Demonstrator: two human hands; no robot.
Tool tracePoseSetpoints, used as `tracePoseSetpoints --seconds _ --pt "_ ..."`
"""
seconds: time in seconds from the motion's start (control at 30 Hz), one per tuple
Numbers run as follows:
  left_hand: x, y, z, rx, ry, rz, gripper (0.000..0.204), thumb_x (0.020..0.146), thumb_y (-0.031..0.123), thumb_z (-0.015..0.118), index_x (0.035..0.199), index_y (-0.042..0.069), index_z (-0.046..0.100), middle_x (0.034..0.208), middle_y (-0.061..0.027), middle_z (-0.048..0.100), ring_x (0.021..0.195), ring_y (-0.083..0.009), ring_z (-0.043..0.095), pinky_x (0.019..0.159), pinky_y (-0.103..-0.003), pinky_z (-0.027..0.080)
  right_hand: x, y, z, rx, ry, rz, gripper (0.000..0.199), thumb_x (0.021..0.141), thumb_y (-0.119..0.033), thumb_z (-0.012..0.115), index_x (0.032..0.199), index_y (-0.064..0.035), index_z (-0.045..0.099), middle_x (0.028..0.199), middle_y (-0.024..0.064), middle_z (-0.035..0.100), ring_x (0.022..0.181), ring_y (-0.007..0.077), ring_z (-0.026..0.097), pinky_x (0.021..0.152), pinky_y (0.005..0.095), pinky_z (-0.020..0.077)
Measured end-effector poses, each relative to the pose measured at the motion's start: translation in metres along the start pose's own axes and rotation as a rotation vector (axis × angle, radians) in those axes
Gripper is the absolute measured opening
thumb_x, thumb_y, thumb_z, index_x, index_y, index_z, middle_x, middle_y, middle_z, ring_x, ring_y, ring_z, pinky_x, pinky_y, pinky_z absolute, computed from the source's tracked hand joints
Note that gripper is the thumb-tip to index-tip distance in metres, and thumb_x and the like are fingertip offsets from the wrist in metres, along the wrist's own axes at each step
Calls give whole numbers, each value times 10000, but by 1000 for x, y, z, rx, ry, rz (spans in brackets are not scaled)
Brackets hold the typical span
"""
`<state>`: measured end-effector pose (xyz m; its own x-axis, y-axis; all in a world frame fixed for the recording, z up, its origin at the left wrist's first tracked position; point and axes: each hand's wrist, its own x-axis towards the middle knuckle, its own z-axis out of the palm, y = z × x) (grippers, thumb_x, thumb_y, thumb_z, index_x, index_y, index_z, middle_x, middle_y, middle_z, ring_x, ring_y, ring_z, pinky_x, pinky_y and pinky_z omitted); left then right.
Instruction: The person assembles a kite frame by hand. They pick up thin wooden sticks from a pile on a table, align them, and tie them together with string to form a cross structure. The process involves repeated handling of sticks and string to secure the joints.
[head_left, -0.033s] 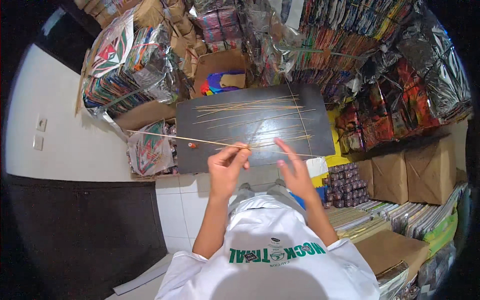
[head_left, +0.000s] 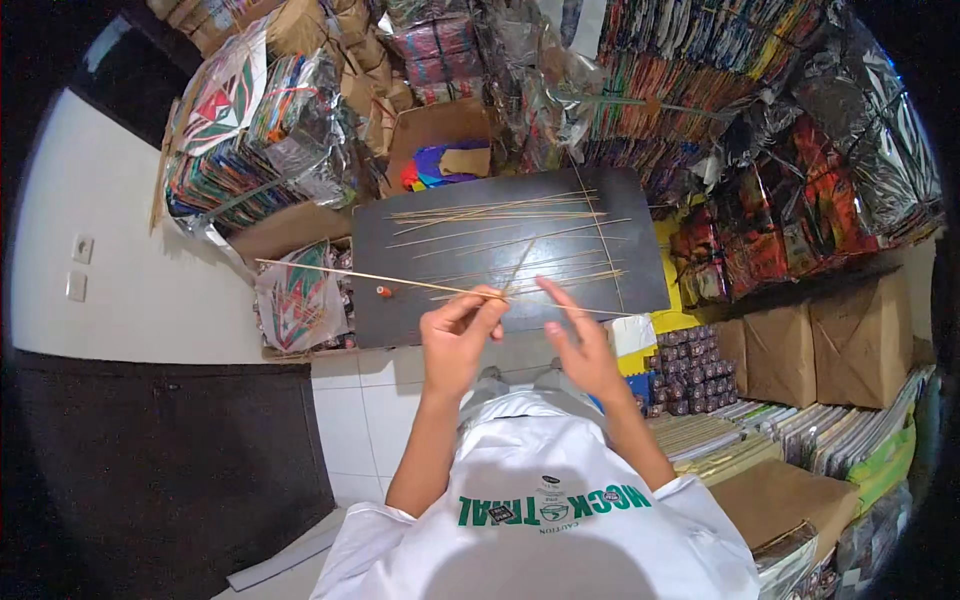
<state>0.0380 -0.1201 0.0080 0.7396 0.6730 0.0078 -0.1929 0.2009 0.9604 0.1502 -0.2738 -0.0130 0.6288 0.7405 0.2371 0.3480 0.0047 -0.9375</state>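
Note:
My left hand (head_left: 460,325) is closed, its thumb and fingertips pinching a long thin bamboo stick (head_left: 370,276). The stick runs out past the table's left edge and, on the other side, toward the right front corner. A shorter stick (head_left: 521,262) slants up and away from the same pinch; whether anything joins the two at the fingertips is too small to tell. My right hand (head_left: 585,350) is open beside the stick's right part, thumb and fingers spread. Beyond both hands, several loose thin sticks (head_left: 500,213) lie across the dark table (head_left: 385,325).
A small orange spool (head_left: 384,291) stands near the table's left edge. Tied stacks of colourful sheets (head_left: 240,150) and a cardboard box (head_left: 440,120) crowd the far side. To the right are dark small packs (head_left: 690,370) and brown wrapped parcels (head_left: 860,335).
My right hand has shifted slightly left, toward my left hand. The shorter stick, blurred before, now shows clearly and leans more to the right. My left hand keeps its pinch.

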Motion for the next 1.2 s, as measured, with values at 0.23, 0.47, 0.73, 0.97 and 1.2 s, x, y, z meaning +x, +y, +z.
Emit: tracePoseSetpoints --seconds 0.23,0.47,0.73,0.97,1.2 --pt "0 9 0 162 46 3 124 894 36 694 965 -62 719 1005 -75 694 657 -61 583 540 -201 451 -1 -27 16 303 -191 185 253 1009 -163 501 1197 -42 618 775 -17 551 675 39 449 606 230 379" --pt "-4 -8 -4 295 -24 33 118 879 52 710 954 -33 740 976 -81 719 698 -70 593 582 -208 450 -2 -45 12 214 -221 177 171 982 -126 542 1039 -33 674 626 -64 479 556 9 368 483 225 299" --pt "-8 -5 -22 540 -247 148 120 840 73 726 931 -2 747 868 -80 732 689 -114 609 615 -243 473 21 -77 -39 -80 -155 131 122 936 -90 613 951 1 692 699 -40 568 579 17 389 504 211 310" --pt "-16 11 -45 220 -251 67 103 856 75 716 895 -19 728 835 -58 690 646 -87 564 535 -221 423 25 -47 -87 -231 -82 167 135 904 -126 652 917 -3 706 778 24 654 642 79 501 583 250 402" --pt "-13 16 -64 -207 184 104 146 931 75 662 1035 -27 668 903 -74 674 611 -87 551 479 -213 414 -38 67 -139 -347 -100 459 178 875 -184 673 922 -22 727 776 59 685 691 122 564 653 289 451"
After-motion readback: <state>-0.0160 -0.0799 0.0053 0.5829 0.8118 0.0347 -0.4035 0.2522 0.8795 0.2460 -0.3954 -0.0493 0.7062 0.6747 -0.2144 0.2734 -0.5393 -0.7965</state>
